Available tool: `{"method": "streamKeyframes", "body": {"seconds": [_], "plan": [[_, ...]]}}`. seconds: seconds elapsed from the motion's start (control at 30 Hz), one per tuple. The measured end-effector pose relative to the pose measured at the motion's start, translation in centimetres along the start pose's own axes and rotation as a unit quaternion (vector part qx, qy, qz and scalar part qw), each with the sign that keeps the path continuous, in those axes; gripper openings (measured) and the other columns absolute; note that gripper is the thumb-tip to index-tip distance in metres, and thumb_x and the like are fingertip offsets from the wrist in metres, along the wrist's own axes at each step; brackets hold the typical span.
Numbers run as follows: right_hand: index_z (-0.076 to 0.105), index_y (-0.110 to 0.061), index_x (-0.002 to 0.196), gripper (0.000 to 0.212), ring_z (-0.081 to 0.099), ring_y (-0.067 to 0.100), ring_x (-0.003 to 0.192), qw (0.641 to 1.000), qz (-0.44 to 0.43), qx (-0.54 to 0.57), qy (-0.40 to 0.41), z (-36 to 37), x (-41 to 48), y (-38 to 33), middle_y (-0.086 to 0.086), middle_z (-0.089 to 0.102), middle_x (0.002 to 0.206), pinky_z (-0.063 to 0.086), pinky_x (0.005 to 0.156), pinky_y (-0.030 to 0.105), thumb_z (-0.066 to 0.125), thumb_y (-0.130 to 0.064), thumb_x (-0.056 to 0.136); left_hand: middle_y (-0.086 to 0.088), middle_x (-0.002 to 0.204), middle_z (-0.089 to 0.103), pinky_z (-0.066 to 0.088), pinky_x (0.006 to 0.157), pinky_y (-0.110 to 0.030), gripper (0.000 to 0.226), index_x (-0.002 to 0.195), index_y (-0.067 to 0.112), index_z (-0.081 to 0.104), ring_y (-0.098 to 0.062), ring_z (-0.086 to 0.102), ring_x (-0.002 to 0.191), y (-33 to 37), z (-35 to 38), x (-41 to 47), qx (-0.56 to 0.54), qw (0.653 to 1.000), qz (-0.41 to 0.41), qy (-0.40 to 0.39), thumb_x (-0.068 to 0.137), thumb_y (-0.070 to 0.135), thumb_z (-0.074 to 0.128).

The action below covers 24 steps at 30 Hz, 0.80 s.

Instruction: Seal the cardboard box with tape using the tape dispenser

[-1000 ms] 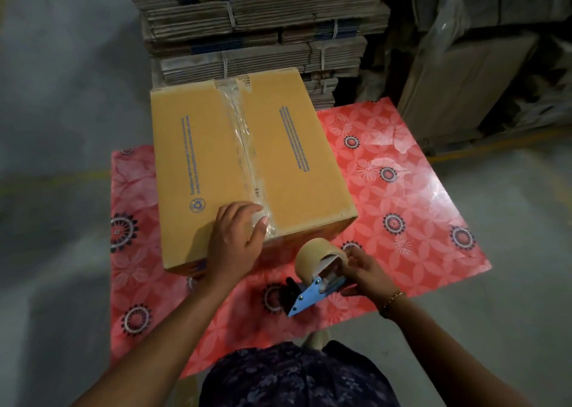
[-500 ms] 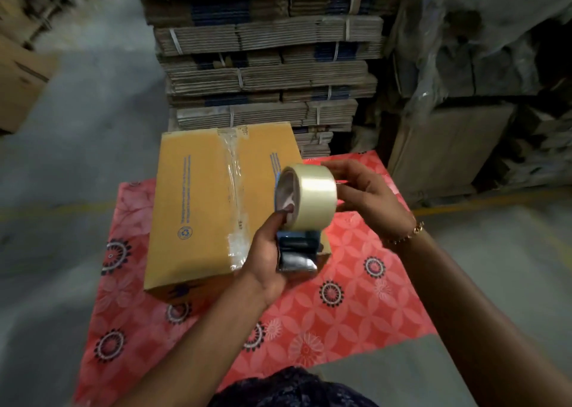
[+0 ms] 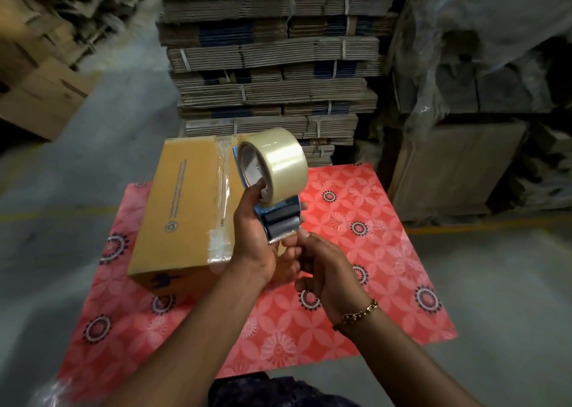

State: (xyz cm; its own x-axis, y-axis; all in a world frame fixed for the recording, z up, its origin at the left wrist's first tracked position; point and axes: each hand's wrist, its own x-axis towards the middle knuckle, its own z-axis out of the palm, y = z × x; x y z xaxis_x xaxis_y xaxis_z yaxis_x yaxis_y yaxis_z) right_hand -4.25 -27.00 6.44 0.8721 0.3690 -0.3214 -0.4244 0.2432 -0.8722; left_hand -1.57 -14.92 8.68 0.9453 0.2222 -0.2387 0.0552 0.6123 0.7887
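Note:
A closed yellow-brown cardboard box (image 3: 185, 208) lies on a red flowered table top (image 3: 356, 270). A strip of clear tape (image 3: 223, 196) runs along its top seam and wraps over the near edge. I hold a blue tape dispenser (image 3: 280, 217) with a roll of clear tape (image 3: 275, 163) raised above the box's right part. My left hand (image 3: 253, 245) grips the dispenser from the left, thumb inside the roll's core. My right hand (image 3: 322, 267) pinches the tape end at the dispenser's lower edge.
Bundles of flattened cardboard (image 3: 272, 75) are stacked high right behind the table. Plastic-wrapped cartons (image 3: 464, 158) stand at the right, more boxes (image 3: 40, 96) at the far left. Grey concrete floor (image 3: 46, 227) surrounds the table.
My left hand left the box top and took the dispenser, which rose from the table's front edge. My right hand dropped from the roll to the dispenser's lower end. The camera tilted up.

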Motion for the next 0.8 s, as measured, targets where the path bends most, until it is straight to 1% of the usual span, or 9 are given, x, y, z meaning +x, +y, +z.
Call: {"method": "streamKeyframes", "body": {"seconds": [0.07,0.13,0.23,0.3,0.4,0.5,0.6,0.7,0.8], "plan": [[0.069,-0.016,0.084,0.028,0.054,0.011,0.050,1.000,-0.004,0.001,0.011,0.2,-0.3,-0.4,-0.002,0.063,0.067,0.034,0.044,0.021,0.065,-0.044,0.083,-0.027,0.093,0.071,0.057,0.056,-0.027,0.070,0.119,-0.010,0.066,-0.027,0.071,0.065,0.0,0.4,-0.5,0.015,1.000,0.002,0.014,0.080,0.046,0.052],[0.067,-0.014,0.084,0.029,0.052,0.011,0.048,1.000,-0.017,-0.006,0.023,0.4,-0.5,-0.7,-0.001,0.061,0.064,0.032,0.043,0.021,0.069,-0.042,0.084,-0.030,0.097,0.070,0.055,0.053,-0.025,0.074,0.117,-0.010,0.067,-0.027,0.070,0.065,-0.1,0.6,-0.7,0.024,1.000,-0.001,0.018,0.075,0.049,0.053],[0.065,-0.008,0.086,0.023,0.049,0.010,0.044,0.998,-0.051,-0.022,0.034,0.4,-0.5,-0.9,-0.003,0.059,0.057,0.030,0.041,0.020,0.065,-0.030,0.089,-0.023,0.084,0.074,0.054,0.052,-0.025,0.072,0.111,-0.009,0.070,-0.026,0.068,0.062,-0.2,0.9,-0.6,0.020,1.000,-0.012,0.007,0.072,0.050,0.057],[0.062,-0.006,0.078,0.019,0.047,0.010,0.042,0.996,-0.073,-0.027,0.045,0.4,-0.4,-0.9,-0.005,0.058,0.051,0.030,0.038,0.019,0.064,-0.020,0.091,-0.017,0.076,0.074,0.055,0.052,-0.026,0.071,0.109,-0.008,0.071,-0.026,0.068,0.058,-0.4,0.7,-0.2,0.016,1.000,-0.014,0.011,0.067,0.049,0.060],[0.059,-0.011,0.069,0.022,0.045,0.012,0.041,0.995,-0.085,-0.016,0.053,0.6,-0.6,-0.6,-0.003,0.058,0.049,0.029,0.037,0.019,0.065,-0.013,0.091,-0.016,0.075,0.070,0.053,0.050,-0.027,0.066,0.109,-0.006,0.070,-0.027,0.065,0.057,-0.9,0.0,0.7,0.003,0.999,-0.032,0.026,0.074,0.047,0.055],[0.059,-0.010,0.069,0.021,0.043,0.013,0.041,0.994,-0.088,-0.009,0.066,0.7,-0.7,-0.2,0.001,0.056,0.051,0.028,0.037,0.018,0.066,-0.012,0.089,-0.013,0.073,0.071,0.053,0.054,-0.029,0.049,0.090,0.003,0.075,-0.028,0.065,0.058,-1.4,-0.7,1.9,-0.024,0.998,-0.050,0.023,0.087,0.043,0.048],[0.058,-0.014,0.064,0.027,0.041,0.012,0.039,0.992,-0.094,-0.009,0.079,0.6,-1.0,0.4,0.003,0.053,0.051,0.027,0.037,0.018,0.066,-0.010,0.089,-0.011,0.068,0.069,0.052,0.053,-0.028,0.048,0.084,0.004,0.075,-0.025,0.064,0.054,-1.8,-0.7,2.4,-0.048,0.996,-0.073,0.003,0.092,0.039,0.043],[0.058,-0.017,0.060,0.032,0.040,0.013,0.039,0.992,-0.091,-0.013,0.084,0.0,-1.9,1.1,0.005,0.051,0.052,0.026,0.039,0.019,0.065,-0.009,0.090,-0.011,0.071,0.068,0.050,0.054,-0.029,0.044,0.090,0.003,0.074,-0.025,0.063,0.055,-2.1,-0.8,2.6,-0.051,0.995,-0.080,-0.010,0.084,0.038,0.049],[0.057,-0.014,0.062,0.029,0.041,0.014,0.041,0.993,-0.076,-0.016,0.085,-0.4,-2.1,1.9,0.005,0.053,0.052,0.026,0.039,0.020,0.065,-0.009,0.089,-0.012,0.073,0.069,0.051,0.055,-0.030,0.044,0.090,0.002,0.073,-0.025,0.063,0.057,-2.7,-1.7,3.7,-0.065,0.994,-0.088,0.008,0.088,0.039,0.048]]}}
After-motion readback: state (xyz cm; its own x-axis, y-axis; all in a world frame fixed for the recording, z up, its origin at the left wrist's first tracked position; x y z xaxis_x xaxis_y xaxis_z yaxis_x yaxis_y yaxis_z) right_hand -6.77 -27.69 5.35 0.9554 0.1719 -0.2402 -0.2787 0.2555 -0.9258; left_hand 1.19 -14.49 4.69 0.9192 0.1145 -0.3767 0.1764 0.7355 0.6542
